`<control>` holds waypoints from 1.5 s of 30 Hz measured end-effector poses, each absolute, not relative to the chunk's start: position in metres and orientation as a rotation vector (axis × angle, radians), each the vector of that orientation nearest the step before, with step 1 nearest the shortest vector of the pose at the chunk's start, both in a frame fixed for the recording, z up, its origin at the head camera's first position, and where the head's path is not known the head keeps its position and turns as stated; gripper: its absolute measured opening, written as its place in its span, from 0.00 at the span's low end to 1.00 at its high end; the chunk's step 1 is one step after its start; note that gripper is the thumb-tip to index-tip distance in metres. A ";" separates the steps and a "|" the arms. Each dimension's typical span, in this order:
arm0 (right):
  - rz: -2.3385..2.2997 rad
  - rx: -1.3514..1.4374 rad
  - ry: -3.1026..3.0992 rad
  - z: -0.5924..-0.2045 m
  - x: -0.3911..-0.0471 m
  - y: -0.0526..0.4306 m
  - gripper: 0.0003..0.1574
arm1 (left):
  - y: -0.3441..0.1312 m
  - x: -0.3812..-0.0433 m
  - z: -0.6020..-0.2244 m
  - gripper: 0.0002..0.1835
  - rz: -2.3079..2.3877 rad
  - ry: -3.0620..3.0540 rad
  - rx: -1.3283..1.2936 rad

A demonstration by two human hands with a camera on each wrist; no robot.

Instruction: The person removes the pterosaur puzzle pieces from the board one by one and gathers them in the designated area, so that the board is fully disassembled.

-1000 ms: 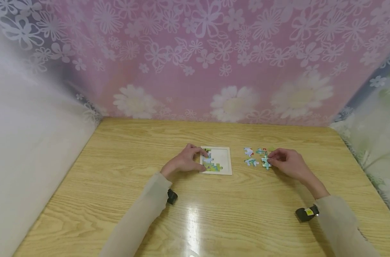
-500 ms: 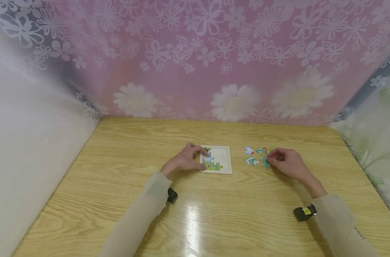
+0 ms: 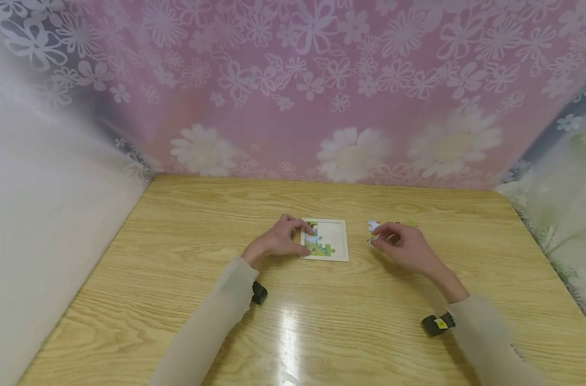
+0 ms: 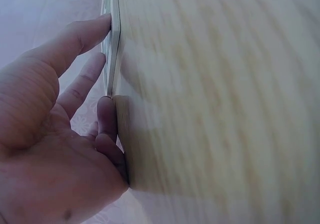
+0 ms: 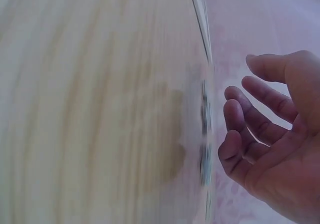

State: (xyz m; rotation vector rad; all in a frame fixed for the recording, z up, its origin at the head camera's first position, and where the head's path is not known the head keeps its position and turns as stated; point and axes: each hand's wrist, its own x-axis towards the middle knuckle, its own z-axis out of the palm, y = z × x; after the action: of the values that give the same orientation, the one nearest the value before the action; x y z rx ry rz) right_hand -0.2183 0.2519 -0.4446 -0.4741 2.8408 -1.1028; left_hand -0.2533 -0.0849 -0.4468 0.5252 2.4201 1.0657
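My left hand rests on the left side of a small white puzzle tray. Its thumb and forefinger are spread and press on the tray's rim, while the other fingers lie near the table in the left wrist view. Fitted jigsaw pieces fill the tray's left side and lower part. To the right, my right hand hovers over loose jigsaw pieces, hiding some of them. In the right wrist view its thumb stands apart from the loosely bent fingers, and nothing shows between them.
A green loose piece lies beyond my right hand. The wood-grain table ends at a pink flowered curtain at the back. Pale cloth hangs at both sides. Each wrist wears a small black camera.
My right hand has left the teal jigsaw piece at the right and moved left over the other loose pieces. My left hand and the tray have stayed in place.
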 end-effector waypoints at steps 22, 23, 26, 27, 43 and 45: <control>-1.128 -0.604 2.730 -0.450 -0.223 0.183 0.13 | -0.085 -0.255 -0.447 0.22 1.103 2.389 0.472; -1.122 -0.611 2.730 -0.450 -0.223 0.181 0.13 | -0.085 -0.256 -0.447 0.22 1.104 2.388 0.470; -1.099 -0.646 2.722 -0.450 -0.225 0.176 0.14 | -0.084 -0.256 -0.447 0.22 1.105 2.391 0.466; -1.086 -0.654 2.721 -0.451 -0.225 0.175 0.14 | -0.084 -0.256 -0.448 0.22 1.105 2.391 0.467; -0.896 -0.690 2.752 -0.452 -0.230 0.157 0.11 | -0.084 -0.254 -0.447 0.21 1.117 2.387 0.469; -0.901 -0.685 2.748 -0.453 -0.231 0.157 0.11 | -0.084 -0.255 -0.448 0.22 1.114 2.390 0.473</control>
State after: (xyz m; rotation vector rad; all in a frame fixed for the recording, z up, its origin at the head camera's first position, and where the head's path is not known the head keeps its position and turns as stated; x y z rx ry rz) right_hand -0.2308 0.1567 -0.4530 -0.6853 2.7478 -0.9011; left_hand -0.2546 -0.0836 -0.4475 0.4728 2.3898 1.1142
